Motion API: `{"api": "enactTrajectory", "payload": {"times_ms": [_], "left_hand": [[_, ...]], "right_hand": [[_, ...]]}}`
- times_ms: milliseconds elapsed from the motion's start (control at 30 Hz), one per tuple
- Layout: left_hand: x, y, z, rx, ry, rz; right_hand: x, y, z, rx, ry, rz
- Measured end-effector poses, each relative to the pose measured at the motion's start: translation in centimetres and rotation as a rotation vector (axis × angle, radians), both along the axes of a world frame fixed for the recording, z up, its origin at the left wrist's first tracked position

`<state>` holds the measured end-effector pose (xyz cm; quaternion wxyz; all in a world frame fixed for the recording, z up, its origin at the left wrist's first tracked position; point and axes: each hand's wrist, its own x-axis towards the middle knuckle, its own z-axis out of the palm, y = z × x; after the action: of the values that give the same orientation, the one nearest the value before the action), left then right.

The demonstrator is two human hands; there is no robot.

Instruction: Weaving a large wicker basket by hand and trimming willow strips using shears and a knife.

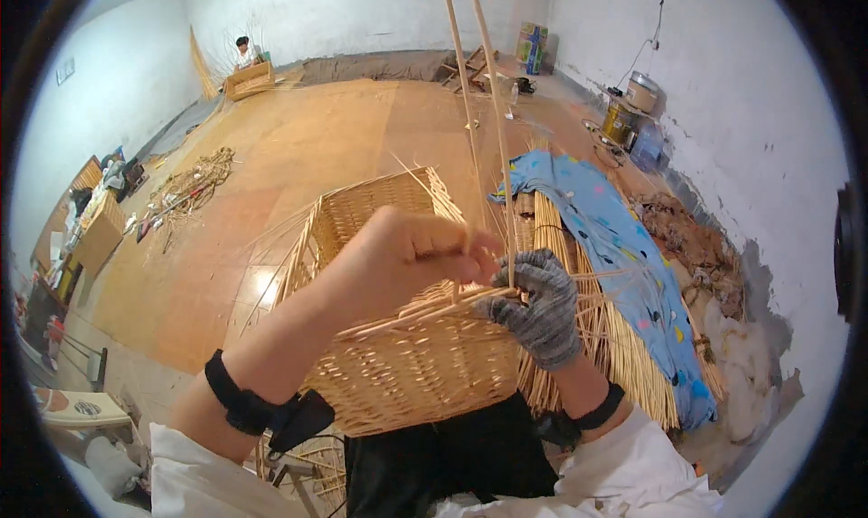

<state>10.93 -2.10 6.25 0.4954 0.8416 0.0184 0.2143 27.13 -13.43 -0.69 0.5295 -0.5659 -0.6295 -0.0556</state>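
A woven wicker basket (407, 364) sits in front of me, above my dark trousers, with loose rod ends around its rim. My bare left hand (407, 251) reaches over the rim, fingers curled closed at the upright willow rods (495, 120); exactly what they pinch is partly hidden. The two long pale rods rise high above the basket's right corner. My right hand (535, 306), in a grey knit glove, grips that corner of the rim, just at the foot of the rods.
Bundles of willow (633, 364) lie at right under a blue patterned cloth (579, 193). Tangled strips (194, 183) lie on the floor at left, near piled items (99, 220). Containers (642, 93) stand by the right wall. Another person (244, 57) sits far back beside a basket (249, 82).
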Motion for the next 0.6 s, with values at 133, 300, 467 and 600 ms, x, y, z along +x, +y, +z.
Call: {"api": "enactTrajectory", "payload": {"times_ms": [133,300,467,600], "left_hand": [[0.1,-5.6,2.4,0.518,0.379,-0.036],[-0.7,-2.9,0.5,-0.090,-0.036,0.306],[1.0,-1.2,4.4,0.302,0.371,0.004],[0.8,-2.5,2.7,0.528,0.144,0.073]], "right_hand": [[1.7,1.2,-2.0,-0.024,-0.056,0.032],[-0.3,-0.8,0.5,-0.148,0.054,0.081],[-1.8,-0.9,0.3,0.009,-0.095,0.026],[-0.4,-0.9,-0.2,0.038,-0.141,-0.071]]}}
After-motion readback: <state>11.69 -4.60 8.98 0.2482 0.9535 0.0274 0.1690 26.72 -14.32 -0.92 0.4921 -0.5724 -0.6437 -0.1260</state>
